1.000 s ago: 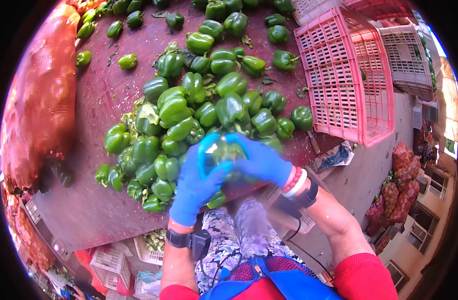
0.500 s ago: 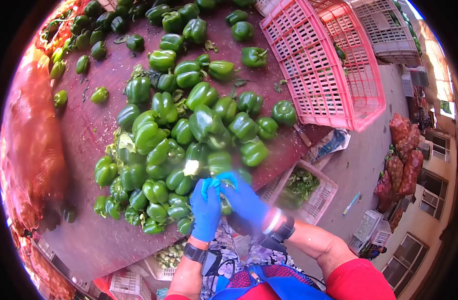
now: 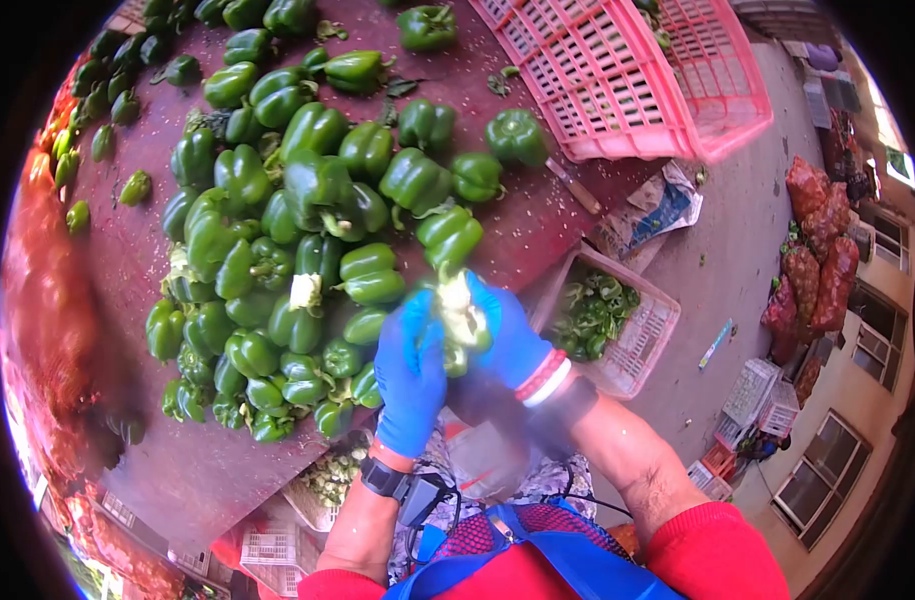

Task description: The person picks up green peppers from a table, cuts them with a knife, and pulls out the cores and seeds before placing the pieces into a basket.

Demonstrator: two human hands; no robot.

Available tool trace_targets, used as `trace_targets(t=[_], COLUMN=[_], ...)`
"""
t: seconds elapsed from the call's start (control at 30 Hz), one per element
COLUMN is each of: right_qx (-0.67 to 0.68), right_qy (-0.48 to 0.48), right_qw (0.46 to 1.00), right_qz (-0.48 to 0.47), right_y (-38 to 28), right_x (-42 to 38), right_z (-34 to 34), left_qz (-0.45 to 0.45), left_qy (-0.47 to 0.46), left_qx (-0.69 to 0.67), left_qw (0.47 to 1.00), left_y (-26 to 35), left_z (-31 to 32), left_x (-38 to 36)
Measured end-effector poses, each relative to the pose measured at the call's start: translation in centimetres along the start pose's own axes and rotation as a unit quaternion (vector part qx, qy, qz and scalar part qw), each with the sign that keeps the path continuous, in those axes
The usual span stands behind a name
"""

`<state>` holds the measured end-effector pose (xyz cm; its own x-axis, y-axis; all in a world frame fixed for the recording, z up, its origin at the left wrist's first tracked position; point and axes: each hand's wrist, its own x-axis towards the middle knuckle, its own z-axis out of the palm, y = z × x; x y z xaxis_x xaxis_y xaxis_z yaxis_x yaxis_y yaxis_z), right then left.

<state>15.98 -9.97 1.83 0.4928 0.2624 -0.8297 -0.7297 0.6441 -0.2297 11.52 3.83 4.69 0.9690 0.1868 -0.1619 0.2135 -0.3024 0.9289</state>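
Observation:
Both my hands wear blue gloves and meet at the near edge of a heap of green bell peppers (image 3: 242,268). Between them is a broken-open bell pepper (image 3: 461,318), its pale inside facing up. My right hand (image 3: 505,335) closes round its right side. My left hand (image 3: 411,352) has its fingers curled against its left side; motion blur softens the fingertips. A pale pepper core (image 3: 305,291) lies on the heap to the left. Just beyond my hands lies a whole pepper (image 3: 450,237).
A dark red tabletop (image 3: 177,490) carries the peppers. A knife (image 3: 574,187) lies near its right edge, below a pink crate (image 3: 587,90). On the right below stands a crate (image 3: 649,350) of green pieces; another crate (image 3: 312,510) holds pale scraps. Orange mesh sacks (image 3: 52,330) line the left.
The view has shifted, so the peppers sit further left and higher. My hands have parted slightly, and the opened pepper with its pale inside now shows between them.

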Motion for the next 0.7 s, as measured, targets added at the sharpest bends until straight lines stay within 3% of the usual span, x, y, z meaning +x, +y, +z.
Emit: trace_targets(t=[0.03,0.07,0.1,0.13,0.17,0.23,0.27,0.3,0.33,0.37,0.43,0.5,0.53,0.6,0.63,0.67,0.7], right_qx=[0.042,0.084,0.129,0.173,0.258,0.272,0.185,0.149,0.010,-0.133,-0.209,-0.270,-0.287,-0.288,-0.362,-0.433,-0.412], right_qy=[-0.019,-0.040,-0.044,-0.046,-0.098,-0.148,-0.116,0.111,0.129,0.145,0.171,0.157,0.174,0.192,0.177,0.161,0.154], right_qw=[0.999,0.994,0.988,0.979,0.954,0.946,0.975,0.982,0.988,0.970,0.947,0.939,0.936,0.937,0.910,0.876,0.893], right_qz=[0.026,0.050,0.076,0.101,0.120,0.094,0.047,-0.016,-0.083,-0.145,-0.171,-0.140,-0.109,-0.055,-0.097,-0.138,-0.095], right_y=[-0.3,-0.5,-1.4,-2.3,-2.6,-5.4,-6.4,-7.5,-7.2,-6.8,-6.3,-4.2,-3.7,-2.4,-1.5,-0.7,-0.7], right_x=[-0.1,-0.3,-1.2,-2.0,-1.8,-4.4,-5.6,-7.5,-8.6,-9.9,-13.0,-14.9,-16.2,-17.7,-18.0,-18.2,-17.8], right_z=[-2.2,-5.0,-6.6,-8.2,-11.9,-15.5,-18.4,-17.8,-21.6,-25.4,-29.5,-34.4,-34.7,-35.5,-36.3,-37.0,-37.4], left_qz=[-0.046,-0.151,-0.253,-0.300,-0.340,-0.354,-0.322,-0.284,-0.129,0.038,0.110,0.109,0.143,0.124,0.121,0.119,0.116], left_qy=[-0.006,-0.024,-0.040,-0.050,-0.065,-0.079,-0.124,-0.195,-0.226,-0.244,-0.342,-0.448,-0.457,-0.535,-0.562,-0.568,-0.573], left_qx=[-0.071,-0.187,-0.295,-0.437,-0.471,-0.494,-0.417,-0.216,-0.057,0.099,0.132,0.091,0.113,0.213,0.268,0.259,0.249], left_qw=[0.996,0.971,0.921,0.846,0.811,0.790,0.841,0.914,0.964,0.964,0.924,0.883,0.871,0.808,0.773,0.772,0.772], left_y=[-0.4,-0.6,-0.8,-0.4,-0.3,-0.4,-1.0,-3.6,-2.6,-1.5,-0.9,-1.5,-1.8,-1.8,-2.0,-2.9,-4.0], left_z=[1.2,2.0,3.0,3.9,4.8,7.7,9.8,12.2,14.8,17.3,21.3,24.5,25.8,27.4,28.0,28.3,28.4], left_x=[-0.1,-0.7,-1.1,-1.4,-1.7,-3.1,-4.2,-5.5,-6.3,-7.3,-9.4,-12.3,-14.0,-16.0,-16.6,-17.2,-17.7])
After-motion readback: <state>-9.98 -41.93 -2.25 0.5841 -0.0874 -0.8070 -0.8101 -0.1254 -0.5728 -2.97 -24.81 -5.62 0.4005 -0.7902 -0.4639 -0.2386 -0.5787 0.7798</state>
